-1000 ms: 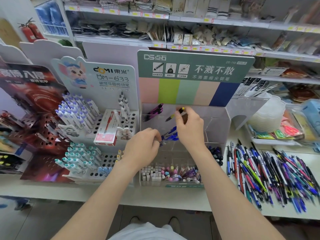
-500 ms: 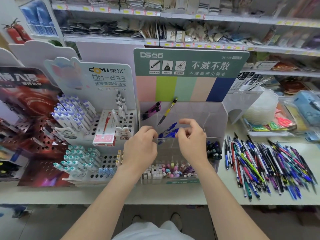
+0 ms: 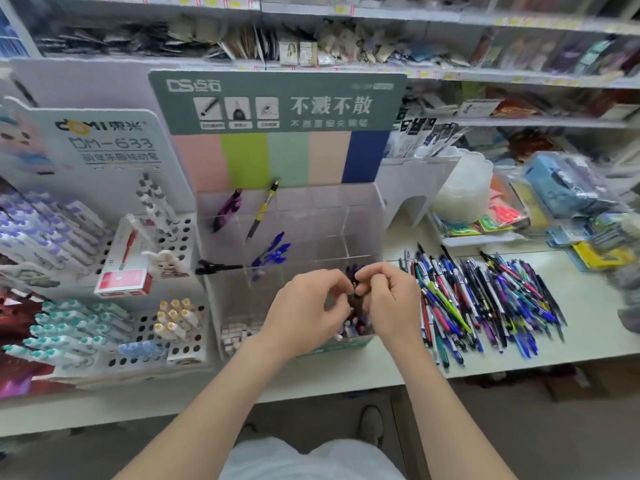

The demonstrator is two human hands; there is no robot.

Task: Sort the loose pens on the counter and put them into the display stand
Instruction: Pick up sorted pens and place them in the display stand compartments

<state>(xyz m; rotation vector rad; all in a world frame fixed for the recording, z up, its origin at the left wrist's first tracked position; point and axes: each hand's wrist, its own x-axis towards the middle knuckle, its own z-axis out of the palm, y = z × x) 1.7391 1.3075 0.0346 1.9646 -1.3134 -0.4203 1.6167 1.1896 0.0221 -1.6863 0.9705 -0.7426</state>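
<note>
Fingers [image 3: 332, 282] of the left hand [image 3: 304, 306] curl inward and meet the curled fingers of the right hand [image 3: 389, 303]. Between them both hands pinch a small bunch of dark pens [image 3: 353, 296], held roughly upright. How many pens are in the bunch cannot be told.

The hands hover at the front right part of the clear display stand [image 3: 363, 220], above its low front tray. The stand sits on the pale surface [image 3: 585, 323], with its green header card [image 3: 277, 102] rising at twelve o'clock from the hands.

Inside the stand:
- At eleven o'clock from the hands, purple pens [image 3: 227, 211] lean in a back compartment.
- Just to their right a yellow-and-black pen [image 3: 263, 209] leans alone in the next compartment.
- Nearer the hands, a few blue pens [image 3: 272, 252] stand tilted in a middle compartment.
- At ten o'clock a black pen [image 3: 216, 268] lies across the stand's left wall.

The loose pens [image 3: 485, 299] lie in a wide, mixed heap on the surface at three o'clock from the hands, just beside the stand's right wall. Their barrels point mostly toward twelve.

At nine o'clock a white perforated rack [image 3: 104, 327] holds capped pens and carries a red box [image 3: 123, 271]. Blurred stocked shelves [image 3: 450, 22] run across the top.
</note>
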